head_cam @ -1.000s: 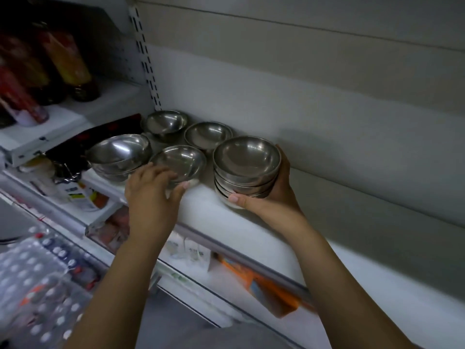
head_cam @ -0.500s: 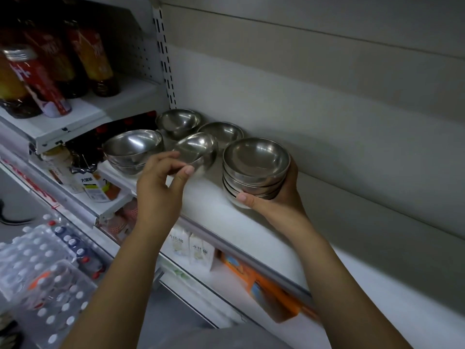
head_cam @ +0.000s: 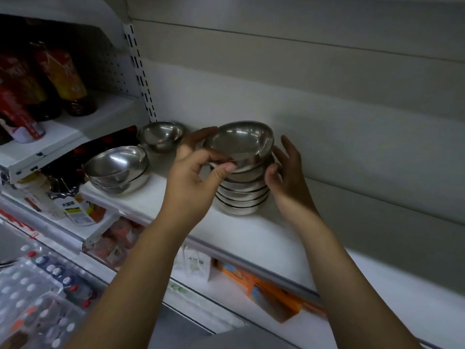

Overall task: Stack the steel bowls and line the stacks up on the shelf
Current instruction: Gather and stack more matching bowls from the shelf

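Lifted across, a steel bowl (head_cam: 242, 143) pinched by the left hand (head_cam: 191, 182) reached the stack (head_cam: 241, 197); the right hand (head_cam: 286, 172), fingers spread, apparently steadied it, with nesting squarely to follow

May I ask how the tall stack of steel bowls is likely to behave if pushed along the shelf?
The stack looks stiff and probably slides easily, polished steel on the smooth white shelf. Being several bowls high on a small base, it may lean or shed bowls; the right hand beside it could steady it.
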A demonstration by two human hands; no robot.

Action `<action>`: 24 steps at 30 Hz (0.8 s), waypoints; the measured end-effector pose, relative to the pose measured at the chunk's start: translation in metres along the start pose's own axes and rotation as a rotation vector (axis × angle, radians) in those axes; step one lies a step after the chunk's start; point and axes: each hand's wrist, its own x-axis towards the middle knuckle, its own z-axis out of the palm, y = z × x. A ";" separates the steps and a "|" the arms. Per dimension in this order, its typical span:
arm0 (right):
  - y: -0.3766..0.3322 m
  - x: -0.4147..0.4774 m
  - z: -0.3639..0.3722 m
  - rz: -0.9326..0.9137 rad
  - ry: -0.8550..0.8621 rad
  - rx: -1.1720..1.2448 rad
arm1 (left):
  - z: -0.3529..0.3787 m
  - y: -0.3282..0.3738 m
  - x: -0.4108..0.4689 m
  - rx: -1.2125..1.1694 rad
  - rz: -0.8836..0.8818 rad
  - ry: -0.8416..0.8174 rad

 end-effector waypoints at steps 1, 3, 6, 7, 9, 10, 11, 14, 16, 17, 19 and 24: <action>-0.002 0.002 -0.001 -0.027 0.016 -0.020 | 0.003 0.000 0.001 -0.002 0.002 -0.026; -0.007 0.003 -0.004 -0.056 0.030 -0.061 | 0.007 -0.002 0.003 0.021 0.000 -0.071; -0.009 0.000 -0.004 -0.037 0.049 -0.087 | 0.010 -0.010 0.004 0.013 -0.016 -0.084; -0.009 -0.001 -0.003 -0.020 0.061 -0.087 | 0.010 -0.013 0.004 -0.011 -0.030 -0.078; -0.009 -0.001 -0.001 0.017 0.080 -0.081 | 0.011 -0.016 0.004 -0.070 -0.066 -0.062; -0.009 -0.001 0.000 0.034 0.087 -0.078 | 0.010 -0.016 0.004 -0.100 -0.076 -0.061; -0.009 -0.002 0.001 0.043 0.095 -0.072 | 0.010 -0.017 0.003 -0.128 -0.079 -0.066; -0.007 -0.005 0.005 0.050 0.111 -0.075 | 0.009 -0.023 -0.002 -0.193 -0.074 -0.073; -0.004 -0.005 0.008 0.045 0.130 -0.087 | 0.010 -0.027 -0.006 -0.212 -0.101 -0.073; -0.003 -0.004 0.009 0.035 0.139 -0.094 | 0.010 -0.029 -0.007 -0.221 -0.117 -0.079; 0.000 -0.002 0.011 -0.004 0.140 -0.091 | 0.010 -0.033 -0.007 -0.247 -0.152 -0.103; 0.002 -0.004 0.024 0.091 0.234 0.048 | 0.008 -0.043 -0.001 -0.323 -0.226 -0.249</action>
